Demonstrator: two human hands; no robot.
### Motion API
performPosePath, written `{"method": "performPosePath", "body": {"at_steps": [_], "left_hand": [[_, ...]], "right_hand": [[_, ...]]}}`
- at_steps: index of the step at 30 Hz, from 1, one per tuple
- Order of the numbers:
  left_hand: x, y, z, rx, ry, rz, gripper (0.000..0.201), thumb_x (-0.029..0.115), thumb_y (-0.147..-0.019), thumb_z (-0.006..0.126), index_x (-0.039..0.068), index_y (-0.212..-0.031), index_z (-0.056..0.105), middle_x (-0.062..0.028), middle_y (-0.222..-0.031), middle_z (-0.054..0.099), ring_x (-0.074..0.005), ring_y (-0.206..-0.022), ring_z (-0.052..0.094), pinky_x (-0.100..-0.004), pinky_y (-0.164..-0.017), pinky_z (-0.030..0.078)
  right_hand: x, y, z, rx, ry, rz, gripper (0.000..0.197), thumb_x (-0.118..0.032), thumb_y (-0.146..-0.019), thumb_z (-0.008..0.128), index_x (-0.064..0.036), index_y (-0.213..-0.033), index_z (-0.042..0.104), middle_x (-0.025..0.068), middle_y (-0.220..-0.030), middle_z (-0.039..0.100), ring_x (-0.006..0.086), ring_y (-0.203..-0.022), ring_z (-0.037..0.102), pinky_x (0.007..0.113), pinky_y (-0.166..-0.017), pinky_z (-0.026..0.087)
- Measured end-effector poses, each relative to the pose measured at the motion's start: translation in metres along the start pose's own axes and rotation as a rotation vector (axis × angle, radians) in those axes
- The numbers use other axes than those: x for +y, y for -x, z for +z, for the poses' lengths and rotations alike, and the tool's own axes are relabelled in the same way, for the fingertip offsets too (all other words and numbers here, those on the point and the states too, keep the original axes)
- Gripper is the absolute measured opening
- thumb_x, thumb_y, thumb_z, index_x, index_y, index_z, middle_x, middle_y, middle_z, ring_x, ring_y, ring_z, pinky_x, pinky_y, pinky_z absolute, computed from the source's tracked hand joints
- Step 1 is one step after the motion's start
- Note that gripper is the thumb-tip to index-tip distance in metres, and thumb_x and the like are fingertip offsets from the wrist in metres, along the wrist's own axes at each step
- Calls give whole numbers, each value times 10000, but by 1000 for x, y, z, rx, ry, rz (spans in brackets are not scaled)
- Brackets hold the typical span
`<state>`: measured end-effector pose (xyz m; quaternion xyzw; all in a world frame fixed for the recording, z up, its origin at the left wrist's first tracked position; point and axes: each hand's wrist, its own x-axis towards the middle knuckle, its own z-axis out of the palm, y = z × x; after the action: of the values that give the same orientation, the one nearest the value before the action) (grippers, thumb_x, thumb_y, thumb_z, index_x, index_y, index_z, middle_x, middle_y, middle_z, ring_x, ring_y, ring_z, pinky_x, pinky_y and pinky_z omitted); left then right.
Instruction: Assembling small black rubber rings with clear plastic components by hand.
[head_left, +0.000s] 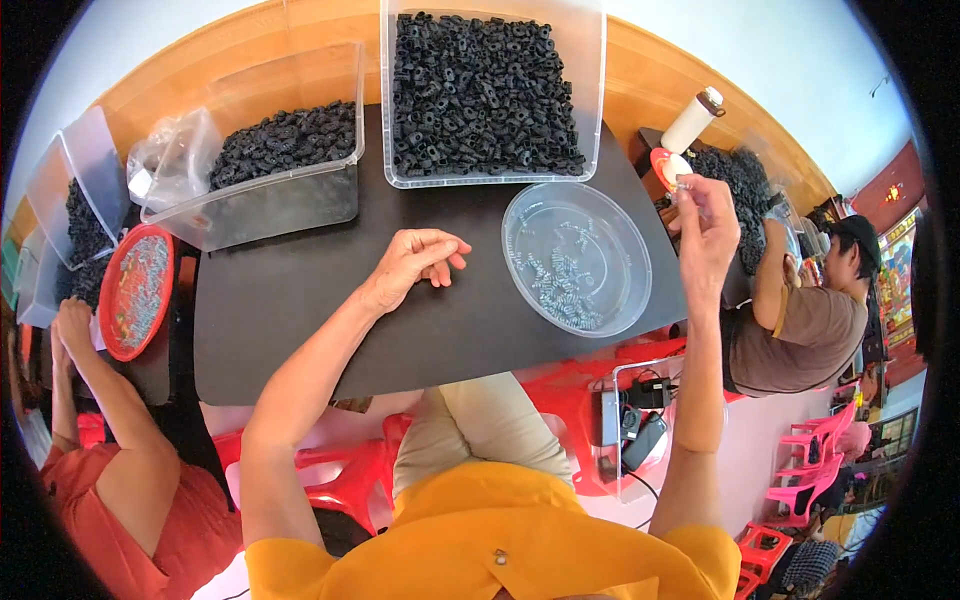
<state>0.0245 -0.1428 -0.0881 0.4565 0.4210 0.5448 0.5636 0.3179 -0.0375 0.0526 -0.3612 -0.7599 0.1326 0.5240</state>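
Note:
My left hand [420, 268] is just above the middle of the dark table, fingers curled in and pressed together; anything inside them is hidden. My right hand [708, 235] is raised over the table's right end, thumb and forefinger pinched at a tiny pale, shiny bit too small to name. Between my hands, nearer the right one, stands a round clear plastic tub [628, 312]. Small metal coil springs [565, 290] lie scattered in it, thickest toward its near side. Beyond it is a clear bin [390, 178] full of small black plastic parts [485, 95].
At the left back, another clear bin [290, 222] holds black parts beside a plastic bag [175, 155]. Co-workers sit on both sides: two hands [72, 325] by a red tray [165, 325], and a brown-shirted person [800, 335]. A white bottle [692, 120] stands at the right.

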Motion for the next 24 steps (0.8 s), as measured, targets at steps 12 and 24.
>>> {"method": "performPosePath", "body": {"at_steps": [12,24], "left_hand": [[4,2,5,3,-11,-15,293,263,-879,555,-5,-969,630,-59,-790,618,-61,-587,541,-184,-529,413],[6,1,4,7,-16,-11,246,212,-886,528,10,-982,630,-42,-798,635,-49,-577,545,-167,-516,405]], "right_hand": [[93,63,6,-366,40,347,249,111,-784,456,14,-932,632,88,-868,623,154,-736,634,260,-582,542],[72,69,-9,-664,196,217,206,-44,-696,678,7,-893,644,93,-689,623,131,-624,584,276,-594,479]]}}
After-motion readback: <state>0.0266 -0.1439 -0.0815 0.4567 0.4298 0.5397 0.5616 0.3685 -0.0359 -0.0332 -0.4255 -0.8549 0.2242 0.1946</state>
